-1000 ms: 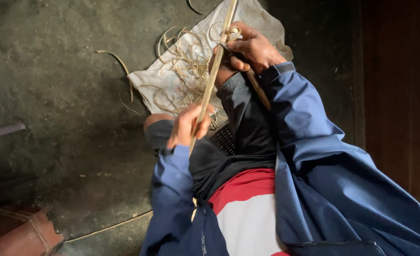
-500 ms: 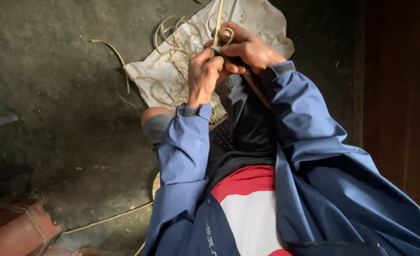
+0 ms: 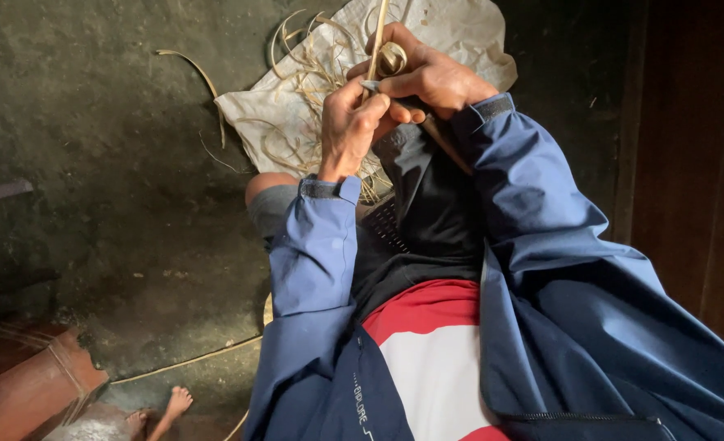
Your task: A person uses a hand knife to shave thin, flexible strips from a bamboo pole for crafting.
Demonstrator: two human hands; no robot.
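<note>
While gripped: a thin cane strip (image 3: 376, 37) is held by both hands.
Left hand (image 3: 352, 122): closed on strip.
Right hand (image 3: 431, 77): closed on strip and knife (image 3: 372, 85).
Far: shavings (image 3: 313, 82) on white sack (image 3: 280, 122).

The left hand (image 3: 352, 122) has slid up the cane strip (image 3: 376, 41) — now against the right hand (image 3: 431, 77).

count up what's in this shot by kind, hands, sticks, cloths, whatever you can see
Hands: 2, left hand and right hand
Cane strip held in both hands: 1
White cloth on the floor: 1
Heap of curled shavings on the cloth: 1
Bare foot at the bottom edge: 1
Total: 6
</note>
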